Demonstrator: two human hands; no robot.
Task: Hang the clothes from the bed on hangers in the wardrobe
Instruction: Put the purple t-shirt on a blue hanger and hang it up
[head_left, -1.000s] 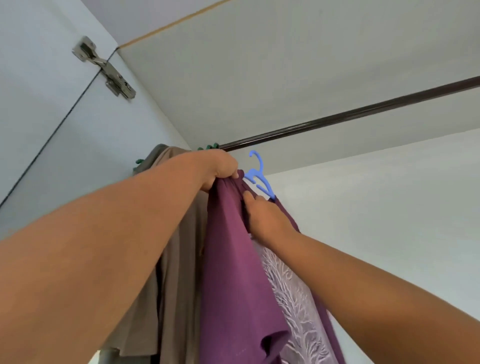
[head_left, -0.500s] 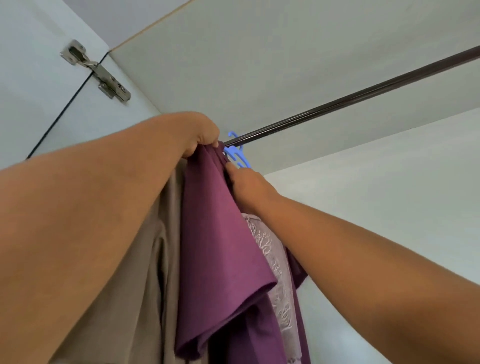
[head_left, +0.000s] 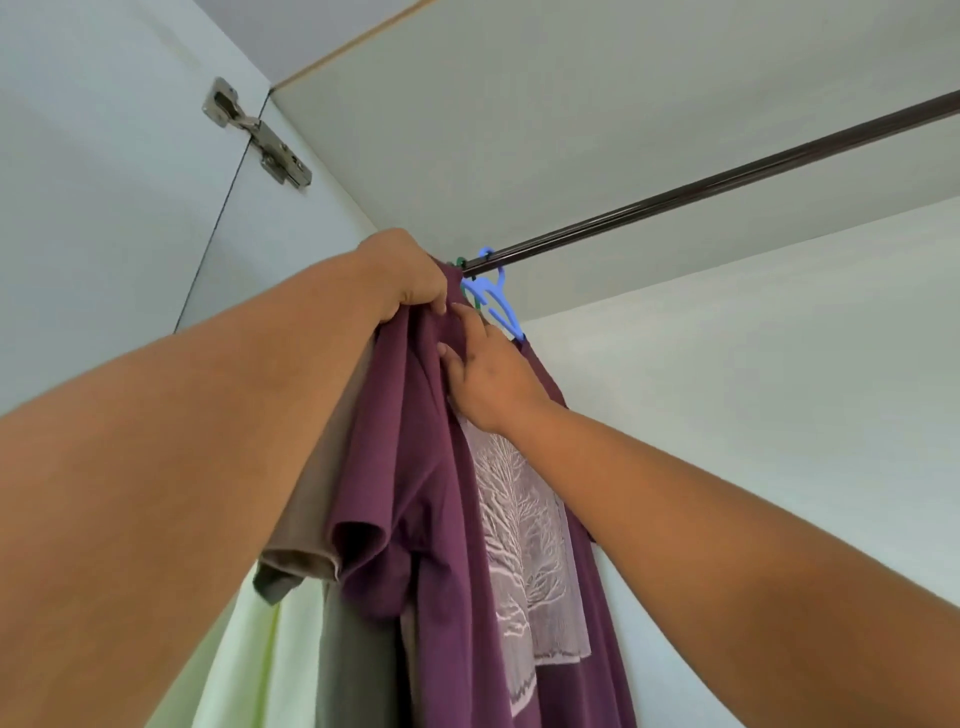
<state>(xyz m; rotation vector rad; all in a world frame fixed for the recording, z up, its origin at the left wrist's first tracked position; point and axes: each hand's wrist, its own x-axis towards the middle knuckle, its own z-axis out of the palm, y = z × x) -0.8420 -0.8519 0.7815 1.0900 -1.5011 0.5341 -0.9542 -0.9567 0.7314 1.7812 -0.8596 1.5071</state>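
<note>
Head view: curled fingers of the left hand (head_left: 410, 275) grip the bunched shoulder of a purple T-shirt (head_left: 431, 467), while the right hand (head_left: 483, 379) presses loosely spread fingers on its collar, just below a blue hanger (head_left: 493, 301) hooked over the dark wardrobe rod (head_left: 727, 182). A green hook (head_left: 459, 261) peeks out beside it. Three more garments crowd the left: brown (head_left: 311, 519), grey-green (head_left: 353, 665), pale green (head_left: 244, 660). One metal hinge (head_left: 257, 132) sits above.

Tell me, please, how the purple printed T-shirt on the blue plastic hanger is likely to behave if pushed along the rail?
The purple printed T-shirt looks floppy: its sleeve folds and droops, so it would probably sway. Its blue plastic hanger hooks over the smooth dark metal rail, so it should slide easily.
</note>
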